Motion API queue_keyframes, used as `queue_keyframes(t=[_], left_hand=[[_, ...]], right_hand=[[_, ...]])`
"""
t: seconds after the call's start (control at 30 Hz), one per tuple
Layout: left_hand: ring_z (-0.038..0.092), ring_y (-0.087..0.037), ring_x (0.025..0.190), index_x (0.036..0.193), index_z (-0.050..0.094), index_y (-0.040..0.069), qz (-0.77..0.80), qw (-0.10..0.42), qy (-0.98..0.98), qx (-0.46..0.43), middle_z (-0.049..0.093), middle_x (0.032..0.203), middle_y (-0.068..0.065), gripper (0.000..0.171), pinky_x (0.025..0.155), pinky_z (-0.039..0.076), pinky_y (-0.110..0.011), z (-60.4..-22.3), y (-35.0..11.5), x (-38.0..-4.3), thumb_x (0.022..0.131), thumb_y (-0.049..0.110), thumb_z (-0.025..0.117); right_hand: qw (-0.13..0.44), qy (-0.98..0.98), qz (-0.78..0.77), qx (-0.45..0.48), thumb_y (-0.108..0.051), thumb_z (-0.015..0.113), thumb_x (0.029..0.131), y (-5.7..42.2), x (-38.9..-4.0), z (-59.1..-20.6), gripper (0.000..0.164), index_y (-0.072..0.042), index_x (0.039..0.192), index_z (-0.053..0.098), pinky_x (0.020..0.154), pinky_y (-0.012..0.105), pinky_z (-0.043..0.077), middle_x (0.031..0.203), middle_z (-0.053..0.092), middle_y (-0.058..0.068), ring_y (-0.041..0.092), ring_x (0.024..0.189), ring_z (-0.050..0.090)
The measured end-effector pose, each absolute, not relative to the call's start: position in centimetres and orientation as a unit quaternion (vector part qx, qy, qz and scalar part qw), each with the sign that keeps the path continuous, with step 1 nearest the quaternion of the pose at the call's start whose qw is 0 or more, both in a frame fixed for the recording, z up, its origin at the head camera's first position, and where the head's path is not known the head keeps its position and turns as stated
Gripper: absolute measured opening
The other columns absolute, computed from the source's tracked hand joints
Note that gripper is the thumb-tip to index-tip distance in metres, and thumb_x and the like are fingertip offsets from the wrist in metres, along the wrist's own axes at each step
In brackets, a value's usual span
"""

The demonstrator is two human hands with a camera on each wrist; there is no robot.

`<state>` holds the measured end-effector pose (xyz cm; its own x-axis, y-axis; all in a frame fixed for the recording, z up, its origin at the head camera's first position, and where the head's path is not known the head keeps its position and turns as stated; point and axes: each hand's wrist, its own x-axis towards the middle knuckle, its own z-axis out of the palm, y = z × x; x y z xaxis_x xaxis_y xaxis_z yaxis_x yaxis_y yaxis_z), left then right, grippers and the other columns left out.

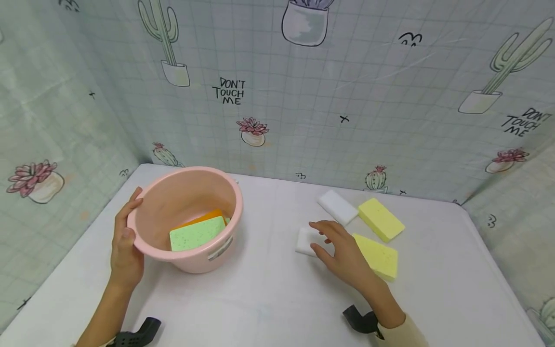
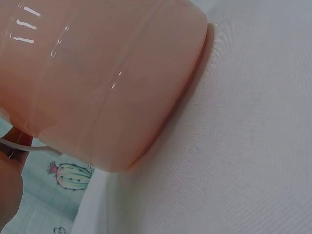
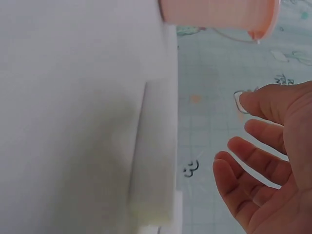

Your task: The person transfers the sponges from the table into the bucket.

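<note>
A pink bucket (image 1: 195, 264) stands at the left of the white table, its mouth tipped toward me. My left hand (image 1: 125, 255) grips its rim on the left side, with the thumb on the outside. Inside lie a green sponge (image 1: 197, 234) and an orange sponge (image 1: 214, 214) mostly behind it. Over a white sponge (image 1: 305, 242) hovers my right hand (image 1: 347, 258), fingers loosely bent and spread from the thumb, holding nothing. The right wrist view shows a gap between this hand (image 3: 278, 165) and the white block (image 3: 153, 156). Part of that sponge is hidden by the fingers.
Farther back lies another white sponge (image 1: 338, 206). Beside it is a yellow sponge (image 1: 381, 219), and a second yellow sponge (image 1: 380, 259) sits partly behind my right hand. A patterned cloth (image 1: 295, 96) with cactus drawings rises behind the table (image 1: 269, 299) and along both sides.
</note>
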<state>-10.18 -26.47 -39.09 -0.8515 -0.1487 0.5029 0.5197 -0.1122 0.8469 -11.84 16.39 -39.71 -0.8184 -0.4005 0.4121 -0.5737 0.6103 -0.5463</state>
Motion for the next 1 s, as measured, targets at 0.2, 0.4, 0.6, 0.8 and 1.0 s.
queue_keyframes(t=[0.2, 0.4, 0.6, 0.8, 1.0], left_hand=[[0.020, -0.027, 0.140, 0.141, 0.040, 0.004, -0.738, 0.229, -0.617, -0.152, 0.019, 0.157, -0.010, 0.054, 0.100, 0.038, -0.021, -39.1, -26.4, -10.2, 0.095, 0.030, 0.048], [0.019, -0.026, 0.140, 0.141, 0.039, 0.004, -0.736, 0.228, -0.620, -0.149, 0.017, 0.157, -0.011, 0.053, 0.101, 0.037, -0.021, -39.0, -26.4, -10.1, 0.095, 0.030, 0.047], [0.018, -0.027, 0.140, 0.141, 0.039, 0.003, -0.738, 0.228, -0.616, -0.155, 0.018, 0.157, -0.010, 0.053, 0.103, 0.035, -0.022, -39.0, -26.3, -10.1, 0.096, 0.030, 0.046], [0.017, -0.026, 0.141, 0.141, 0.039, 0.003, -0.734, 0.228, -0.622, -0.152, 0.018, 0.157, -0.011, 0.053, 0.103, 0.034, -0.022, -38.9, -26.4, -10.1, 0.096, 0.031, 0.046], [0.018, -0.026, 0.141, 0.141, 0.039, 0.004, -0.734, 0.225, -0.623, -0.149, 0.018, 0.157, -0.011, 0.053, 0.102, 0.036, -0.021, -38.9, -26.3, -10.0, 0.096, 0.030, 0.046]], right_hand=[[0.140, -0.906, 0.321, 0.238, -0.011, 0.076, 0.081, 19.2, -10.8, -40.6, 0.048, -0.010, 0.127, 0.059, 0.070, 0.027, 0.052, 0.123, 0.055, -0.002, 0.019, 0.094, 0.057], [0.159, -0.920, 0.298, 0.197, -0.010, 0.077, 0.079, 22.4, -9.8, -41.2, 0.050, -0.012, 0.126, 0.060, 0.064, 0.026, 0.050, 0.122, 0.055, -0.002, 0.014, 0.088, 0.056], [0.179, -0.926, 0.290, 0.165, -0.005, 0.079, 0.076, 25.1, -8.5, -41.2, 0.054, -0.013, 0.126, 0.061, 0.060, 0.021, 0.045, 0.120, 0.056, -0.002, 0.012, 0.082, 0.053], [0.187, -0.928, 0.286, 0.146, -0.003, 0.081, 0.072, 27.0, -7.6, -41.4, 0.054, -0.009, 0.123, 0.062, 0.065, 0.015, 0.041, 0.118, 0.057, 0.004, 0.011, 0.086, 0.049], [0.192, -0.932, 0.287, 0.112, -0.006, 0.083, 0.071, 28.6, -7.2, -41.8, 0.055, -0.010, 0.122, 0.063, 0.057, 0.017, 0.033, 0.118, 0.058, 0.005, 0.010, 0.081, 0.038]])
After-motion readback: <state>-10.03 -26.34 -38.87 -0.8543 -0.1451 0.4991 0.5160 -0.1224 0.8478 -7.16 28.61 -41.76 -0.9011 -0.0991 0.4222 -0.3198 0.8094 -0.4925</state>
